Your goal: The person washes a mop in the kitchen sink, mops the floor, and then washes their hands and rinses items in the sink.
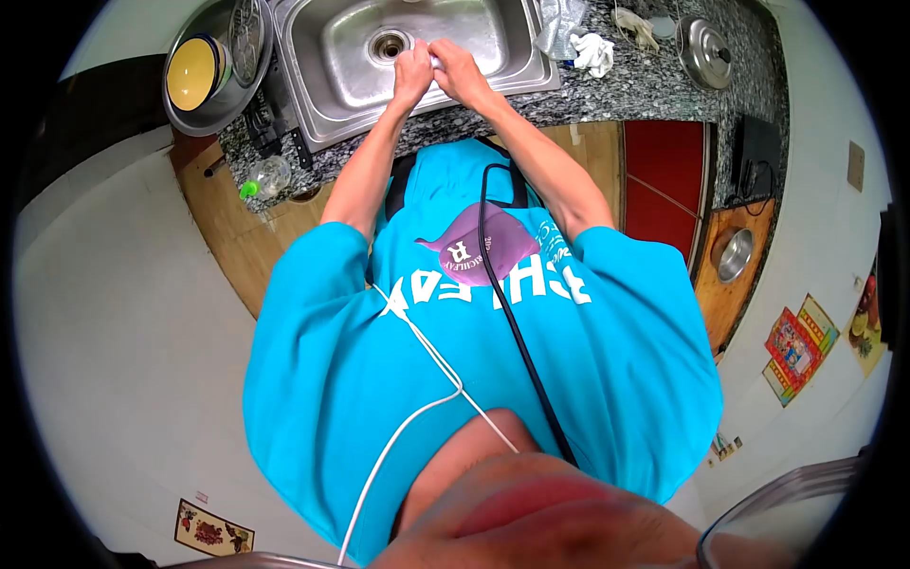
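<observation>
Both hands are held close together over the stainless steel sink [343, 59], near its drain [389, 45]. My left hand [412, 74] is closed, with the fingers curled inward. Beside it, my right hand [458, 72] is also closed, and its fingertips nearly meet those of the left. A small whitish bit [435, 63] shows between the two hands. The fingers hide most of it, so its kind cannot be made out.
Left of the sink, a metal basin [174, 116] holds a yellow bowl [192, 74]. A green-capped clear bottle [270, 176] lies near the counter edge. To the right are a crumpled white cloth [594, 54] and a metal lid [706, 54]. A black cable [517, 322] hangs over my shirt.
</observation>
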